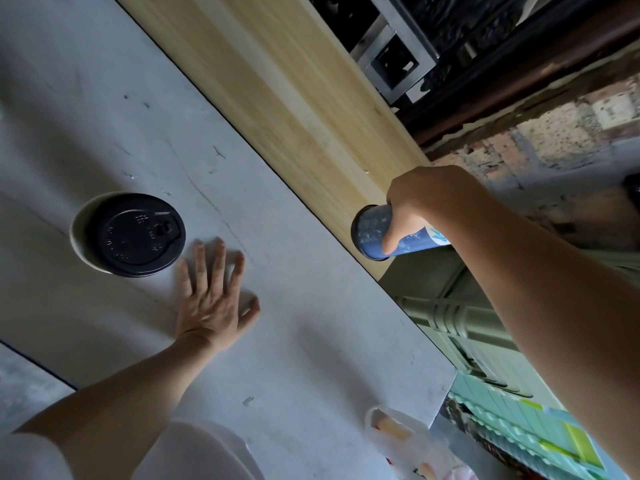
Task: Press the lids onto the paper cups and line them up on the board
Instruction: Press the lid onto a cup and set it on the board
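A white paper cup (pixel 79 233) with a black lid (pixel 136 234) on top stands on the grey table surface (pixel 104 116), left of centre. My left hand (pixel 211 296) lies flat on the table just right of that cup, fingers spread, holding nothing. My right hand (pixel 415 206) grips a blue paper cup (pixel 372 233), tilted on its side so its base faces me, over the near end of the light wooden board (pixel 277 81). No lid shows on the blue cup; its mouth is hidden behind my hand.
The wooden board runs diagonally along the table's far edge. Beyond it are a metal frame (pixel 391 53) and a brick wall (pixel 554 133). A green plastic crate (pixel 460 323) sits below the table edge on the right. A plastic bag (pixel 394 431) lies at the near edge.
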A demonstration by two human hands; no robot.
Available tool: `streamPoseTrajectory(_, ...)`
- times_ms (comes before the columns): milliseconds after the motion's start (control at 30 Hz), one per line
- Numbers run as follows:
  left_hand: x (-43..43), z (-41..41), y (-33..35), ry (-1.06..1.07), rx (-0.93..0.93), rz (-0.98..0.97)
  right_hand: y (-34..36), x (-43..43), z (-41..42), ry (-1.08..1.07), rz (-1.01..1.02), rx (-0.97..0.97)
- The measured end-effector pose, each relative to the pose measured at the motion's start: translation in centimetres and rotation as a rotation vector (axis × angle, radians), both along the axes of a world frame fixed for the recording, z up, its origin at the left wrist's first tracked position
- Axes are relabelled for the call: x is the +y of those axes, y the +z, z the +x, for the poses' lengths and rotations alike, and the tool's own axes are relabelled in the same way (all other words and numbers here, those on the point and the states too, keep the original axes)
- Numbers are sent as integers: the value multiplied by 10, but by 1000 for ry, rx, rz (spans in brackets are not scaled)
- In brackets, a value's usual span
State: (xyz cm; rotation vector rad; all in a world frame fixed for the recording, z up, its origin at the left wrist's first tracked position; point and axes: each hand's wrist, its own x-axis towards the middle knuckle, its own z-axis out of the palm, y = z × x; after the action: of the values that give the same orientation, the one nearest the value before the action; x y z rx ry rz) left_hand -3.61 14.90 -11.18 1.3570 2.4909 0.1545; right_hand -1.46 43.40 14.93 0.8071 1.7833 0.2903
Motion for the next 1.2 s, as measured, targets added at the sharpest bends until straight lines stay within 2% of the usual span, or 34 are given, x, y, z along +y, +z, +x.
streamPoseTrajectory(300, 0, 0, 0, 10, -2, 18, -8, 3, 3, 5, -15, 61)
streamPoseTrajectory(433, 0, 1, -2, 21, -1, 30, -9, 10, -2, -76, -64, 139)
streamPoseTrajectory(500, 1, 0, -3, 44, -17, 46, -8, 16, -1, -196, -124, 298)
streamPoseTrajectory(600, 1, -1, -4, 80, -38, 67, -17, 26, 7, -461, -208, 638)
streamPoseTrajectory(733, 2, 0, -4, 98, -31, 74, -47, 37, 30, -889, -215, 1054)
streamPoseTrajectory(833, 2, 1, -5, 113, -21, 87, -71, 37, 46, -1091, -226, 1313)
streamPoseTrajectory(1000, 3, 2, -6, 114, 18, 76, -112, 33, 77, -1348, -234, 1542)
streamPoseTrajectory(1200, 4, 4, -3, 128, 53, 76, -148, 20, 96, -1420, -176, 1660)
